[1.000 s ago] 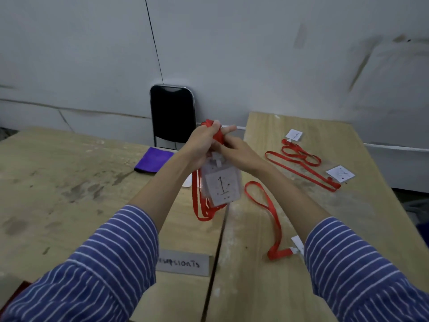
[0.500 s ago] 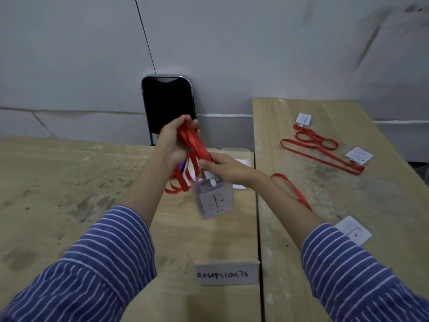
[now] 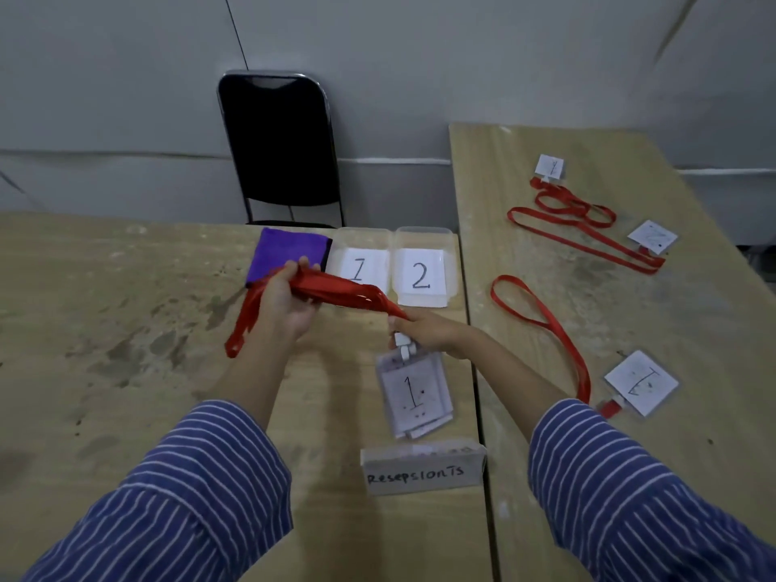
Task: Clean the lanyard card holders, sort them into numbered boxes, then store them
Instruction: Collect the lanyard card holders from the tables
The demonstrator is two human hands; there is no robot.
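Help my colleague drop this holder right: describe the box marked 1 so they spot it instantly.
On the left table, at its far edge by the black chair, two clear boxes sit together. The box marked 1 is the left one, beside the purple cloth.

red lanyard (image 3: 336, 289), purple cloth (image 3: 285, 249)

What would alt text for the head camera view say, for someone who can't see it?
A person's left hand and right hand hold bundled red fabric lanyards with clear plastic card holders marked 1 above a wooden table, near clear plastic boxes numbered 1 and 2.
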